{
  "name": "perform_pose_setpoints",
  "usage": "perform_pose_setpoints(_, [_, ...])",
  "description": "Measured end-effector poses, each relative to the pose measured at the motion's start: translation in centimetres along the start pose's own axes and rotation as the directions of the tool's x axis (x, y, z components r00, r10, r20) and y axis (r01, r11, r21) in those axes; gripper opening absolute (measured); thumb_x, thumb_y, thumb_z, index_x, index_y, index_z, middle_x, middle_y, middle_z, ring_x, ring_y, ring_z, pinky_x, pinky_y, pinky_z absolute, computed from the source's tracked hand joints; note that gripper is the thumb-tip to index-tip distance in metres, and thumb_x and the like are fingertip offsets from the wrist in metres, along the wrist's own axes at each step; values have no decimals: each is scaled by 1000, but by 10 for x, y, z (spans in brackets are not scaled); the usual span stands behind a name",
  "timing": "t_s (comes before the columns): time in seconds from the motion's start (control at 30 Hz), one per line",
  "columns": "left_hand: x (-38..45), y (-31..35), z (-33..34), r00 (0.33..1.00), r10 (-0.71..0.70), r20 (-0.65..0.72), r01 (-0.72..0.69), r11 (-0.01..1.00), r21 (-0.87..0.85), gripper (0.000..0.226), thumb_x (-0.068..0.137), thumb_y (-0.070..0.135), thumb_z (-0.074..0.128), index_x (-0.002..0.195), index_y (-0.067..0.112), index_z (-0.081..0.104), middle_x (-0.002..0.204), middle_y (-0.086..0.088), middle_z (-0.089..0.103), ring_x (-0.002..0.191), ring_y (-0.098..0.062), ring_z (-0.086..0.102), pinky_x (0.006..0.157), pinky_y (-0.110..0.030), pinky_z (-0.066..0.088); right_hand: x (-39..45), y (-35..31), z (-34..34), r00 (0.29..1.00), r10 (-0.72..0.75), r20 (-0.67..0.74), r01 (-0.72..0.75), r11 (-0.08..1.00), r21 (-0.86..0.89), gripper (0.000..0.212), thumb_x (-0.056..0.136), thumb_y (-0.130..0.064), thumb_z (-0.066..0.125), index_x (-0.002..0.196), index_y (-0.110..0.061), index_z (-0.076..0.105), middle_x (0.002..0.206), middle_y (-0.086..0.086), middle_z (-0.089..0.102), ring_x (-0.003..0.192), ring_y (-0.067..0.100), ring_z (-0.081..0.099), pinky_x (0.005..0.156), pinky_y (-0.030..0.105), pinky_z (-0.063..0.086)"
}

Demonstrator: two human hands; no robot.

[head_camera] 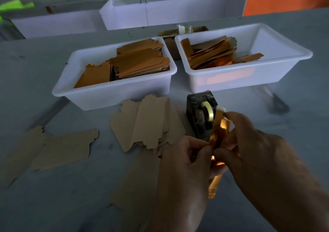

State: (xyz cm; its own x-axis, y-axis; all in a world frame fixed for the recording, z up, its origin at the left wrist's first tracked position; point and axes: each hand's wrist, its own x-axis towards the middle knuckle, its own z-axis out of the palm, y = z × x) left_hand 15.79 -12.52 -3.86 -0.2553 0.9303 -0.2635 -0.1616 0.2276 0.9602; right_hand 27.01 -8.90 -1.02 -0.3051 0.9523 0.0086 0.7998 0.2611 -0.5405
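A folded gold card box [218,133] stands on end between my two hands, just in front of the dark tape dispenser [200,114]. My left hand [185,162] grips its lower left side with thumb and fingers curled round it. My right hand [249,142] pinches the box's top edge, with a bit of pale tape at the fingertips. Part of the box is hidden behind my hands.
Two white tubs stand behind: the left tub [114,92] holds flat gold blanks, the right tub [245,78] holds folded gold pieces. A stack of flat brown blanks [147,123] lies beside the dispenser, more blanks [58,148] lie at left. A small cardboard box [170,42] sits behind.
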Motion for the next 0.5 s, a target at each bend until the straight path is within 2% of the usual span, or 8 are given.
perform_pose_setpoints(0.13, [1,1,-7,999,38,-27,-39,998,-39,11,91,11,58,83,10,66,74,-5,74,65,-17,73,48,-15,49,3,-10,1,999,-35,3,35,999,-3,35,86,-41,57,107,-36,29,86,-10,62,75,9,60,67,28,51])
perform_pose_setpoints(0.3, [1,4,-12,995,90,-44,-91,995,-37,13,89,7,60,79,6,68,71,-7,74,65,-19,73,50,-18,52,8,-13,5,999,-48,4,48,998,50,32,90,-33,56,104,-33,28,81,-9,57,69,8,56,59,22,48])
perform_pose_setpoints(0.43, [1,3,-12,991,131,-42,-129,991,44,10,88,7,62,80,8,69,71,-7,74,65,-19,72,51,-22,55,10,3,20,987,-44,-155,56,996,70,36,84,-32,66,108,-29,40,73,-7,60,61,12,59,55,35,54])
perform_pose_setpoints(0.5, [2,1,-10,985,162,-54,-158,984,77,11,88,7,61,80,9,68,69,-5,74,62,-16,72,50,-19,52,13,13,30,975,-25,-222,35,999,42,42,78,-38,69,108,-29,40,72,-9,58,59,12,58,52,36,52])
